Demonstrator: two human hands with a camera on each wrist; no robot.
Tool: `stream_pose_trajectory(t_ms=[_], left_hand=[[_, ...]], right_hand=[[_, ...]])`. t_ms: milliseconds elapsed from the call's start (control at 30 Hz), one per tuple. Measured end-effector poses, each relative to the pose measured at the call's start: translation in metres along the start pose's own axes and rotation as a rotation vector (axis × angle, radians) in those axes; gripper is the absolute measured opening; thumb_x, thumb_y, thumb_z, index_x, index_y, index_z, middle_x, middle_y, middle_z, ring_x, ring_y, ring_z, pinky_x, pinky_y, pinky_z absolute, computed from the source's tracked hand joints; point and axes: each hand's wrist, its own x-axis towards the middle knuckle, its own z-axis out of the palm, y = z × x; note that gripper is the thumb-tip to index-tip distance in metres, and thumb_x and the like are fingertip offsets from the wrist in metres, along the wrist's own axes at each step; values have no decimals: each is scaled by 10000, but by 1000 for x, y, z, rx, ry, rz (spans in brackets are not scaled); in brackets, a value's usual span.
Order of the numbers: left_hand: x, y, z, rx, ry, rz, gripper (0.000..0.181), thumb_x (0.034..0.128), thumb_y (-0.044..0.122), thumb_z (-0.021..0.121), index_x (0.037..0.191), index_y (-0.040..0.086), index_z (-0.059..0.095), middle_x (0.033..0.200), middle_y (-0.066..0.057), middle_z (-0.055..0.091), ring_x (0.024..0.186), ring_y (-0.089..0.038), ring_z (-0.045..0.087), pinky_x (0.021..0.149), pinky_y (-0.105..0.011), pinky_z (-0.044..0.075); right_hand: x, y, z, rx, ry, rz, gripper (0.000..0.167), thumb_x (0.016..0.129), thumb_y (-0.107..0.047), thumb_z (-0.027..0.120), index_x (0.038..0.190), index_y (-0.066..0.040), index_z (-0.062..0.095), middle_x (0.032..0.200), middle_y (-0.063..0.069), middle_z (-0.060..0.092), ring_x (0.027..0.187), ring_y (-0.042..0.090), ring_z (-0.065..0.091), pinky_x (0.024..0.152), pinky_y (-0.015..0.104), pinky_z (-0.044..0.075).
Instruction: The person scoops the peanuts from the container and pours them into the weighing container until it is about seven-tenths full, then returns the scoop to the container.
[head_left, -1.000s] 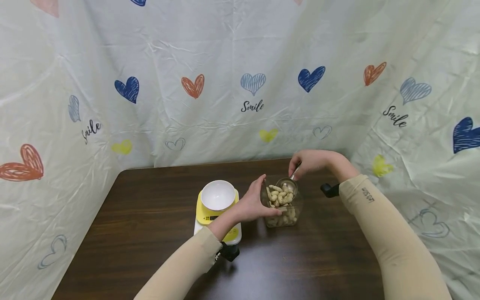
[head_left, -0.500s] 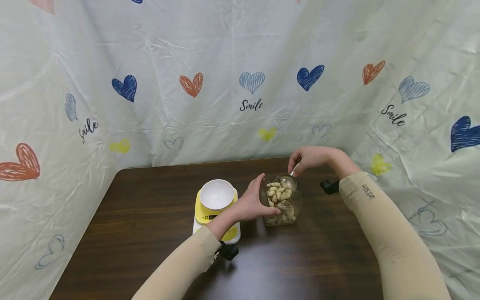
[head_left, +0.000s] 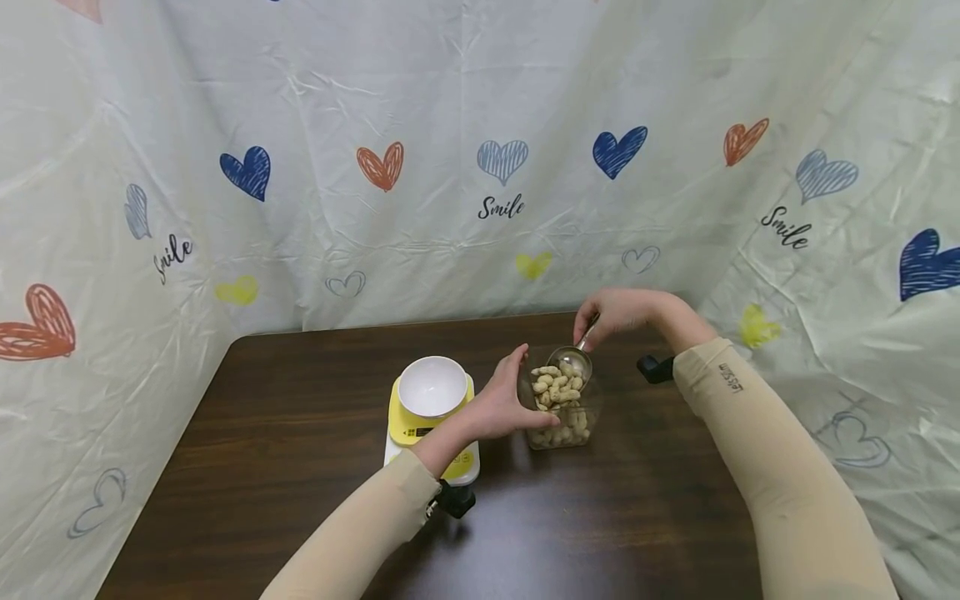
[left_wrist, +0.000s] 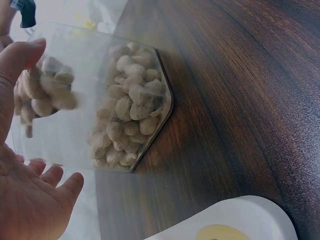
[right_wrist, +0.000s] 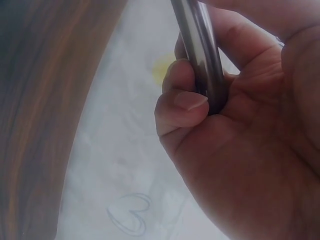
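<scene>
My left hand (head_left: 501,410) grips a clear plastic container (head_left: 595,407) of unshelled peanuts (left_wrist: 130,110), thumb on the near wall and fingers around the left side. From beyond the container, my right hand (head_left: 617,315) holds a metal ladle (head_left: 568,357) by its handle. The ladle's bowl is at the container's opening, with peanuts heaped in and before it. In the right wrist view the fingers are curled round the dark metal handle (right_wrist: 202,55); the bowl is out of that view. The left wrist view shows a blurred clump of peanuts (left_wrist: 45,92) above the rest.
Left of the container, a white bowl (head_left: 432,386) sits on a yellow and white kitchen scale (head_left: 465,472), partly behind my left forearm. All stands on a dark wooden table (head_left: 300,433). A white curtain printed with hearts (head_left: 420,267) hangs around the table's back and sides.
The ladle has risen slightly toward the back of the container, with more peanuts gathered around its bowl. My left hand keeps its hold on the container.
</scene>
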Motion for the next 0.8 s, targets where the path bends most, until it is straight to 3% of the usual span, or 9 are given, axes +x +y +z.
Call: stream_pose_trajectory(t_ms=[167,500,800], left_hand=[[0,0,-1,-3,-1,-3,1239,778,419,897,1657,191,55,1639,-115,231,1488,-216,270,1154,-438,328],[-1,0,-1,-22,-8,-3,1230,789,404,891,1657,204,43,1652,-151,203,1500,-238,249,1158,-471,318],[-2,2,-2,-22,-6,-13,1239,776,410,898,1658,206,52,1654,-133,202,1502,-234,247,1159,-460,318]], right_hand=[[5,3,3,-8,-35,-20,121,875,-160,781,993,-131,779,1086,35,679,967,209,588,833,381,495],[0,-4,-4,5,-12,52,179,879,-210,785,1037,-130,762,1142,48,659,1016,219,586,884,404,475],[-2,-4,-12,5,-4,54,185,885,-226,791,1042,-133,761,1149,43,660,1049,221,585,909,424,472]])
